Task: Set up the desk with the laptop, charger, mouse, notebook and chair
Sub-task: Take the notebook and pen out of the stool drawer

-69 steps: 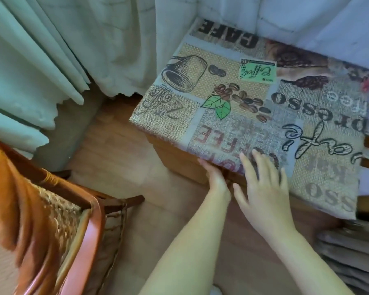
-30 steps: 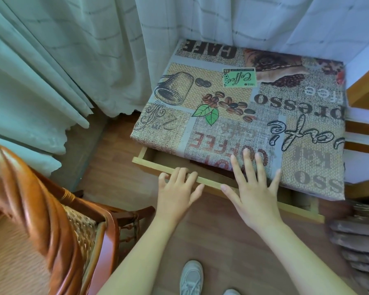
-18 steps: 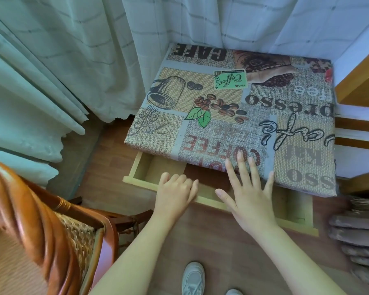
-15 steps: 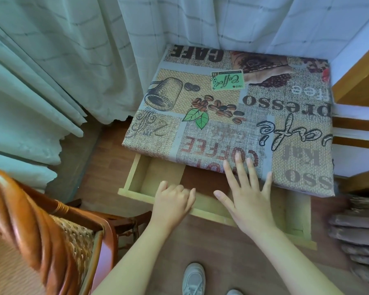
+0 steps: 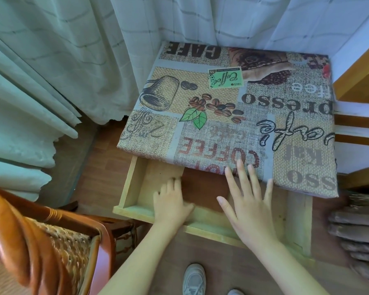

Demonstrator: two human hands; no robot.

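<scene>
A small desk [image 5: 232,107] with a coffee-print cloth on top stands in the corner. Its pale wooden drawer [image 5: 134,209] is pulled out toward me. Inside lies a flat reddish-brown thing [image 5: 202,188], possibly a notebook, partly hidden under the desk top. My left hand [image 5: 170,203] rests over the drawer's front rail with the fingers reaching inside, next to the reddish-brown thing. My right hand [image 5: 247,203] hovers flat with spread fingers over the drawer, fingertips at the cloth's front edge. A wooden chair [image 5: 41,241] with a woven seat stands at the lower left.
Pale curtains [image 5: 51,71] hang left of and behind the desk. Wooden shelves [image 5: 358,128] stand at the right, and grey folded fabric [image 5: 360,231] is stacked at the lower right. My white shoe [image 5: 194,279] is on the wood floor below the drawer.
The drawer has slid further out from under the desk, pulled by my left hand. My right hand stayed spread at the cloth's front edge. The reddish-brown thing inside came into view.
</scene>
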